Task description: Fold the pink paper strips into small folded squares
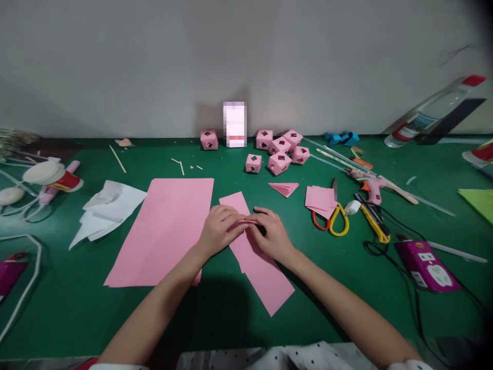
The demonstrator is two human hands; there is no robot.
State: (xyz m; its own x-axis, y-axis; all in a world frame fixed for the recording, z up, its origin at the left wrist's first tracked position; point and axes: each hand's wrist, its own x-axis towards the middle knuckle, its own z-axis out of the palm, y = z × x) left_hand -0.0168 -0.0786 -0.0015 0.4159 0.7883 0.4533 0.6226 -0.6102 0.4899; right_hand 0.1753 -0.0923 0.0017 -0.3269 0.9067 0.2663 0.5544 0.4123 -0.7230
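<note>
seven pink cubes [279, 163], two hands [218, 228]

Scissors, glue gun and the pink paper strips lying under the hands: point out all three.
Scissors [339, 207]: head view, upper part of the yellow handle loop.
Glue gun [372, 186]: head view, pink body.
Pink paper strips [268, 281]: head view, bare part nearest the wearer.

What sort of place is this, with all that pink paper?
Probably a craft workspace, though I can't tell whether it's at home or in a workshop. The clues are the pink paper cubes, the scissors and the glue gun.
</note>
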